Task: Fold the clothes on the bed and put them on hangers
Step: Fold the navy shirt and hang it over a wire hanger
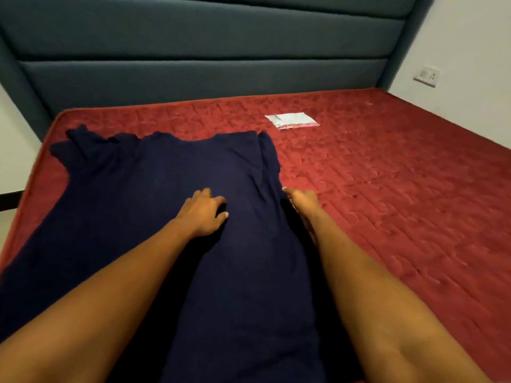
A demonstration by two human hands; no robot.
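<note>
a dark blue shirt [154, 189] lies flat on the left side of the red bed [387, 189], its neck end toward the headboard [193, 64]. the left hand [203, 214] rests on the middle of the shirt, palm down, fingers a bit bent and spread, holding nothing. the right hand [302, 203] is at the shirt's right edge, thumb pointing up the bed. its fingers are hidden, so i cannot tell if it pinches the cloth. a small white packet [291, 120] lies on the bed past the shirt, well apart from it.
</note>
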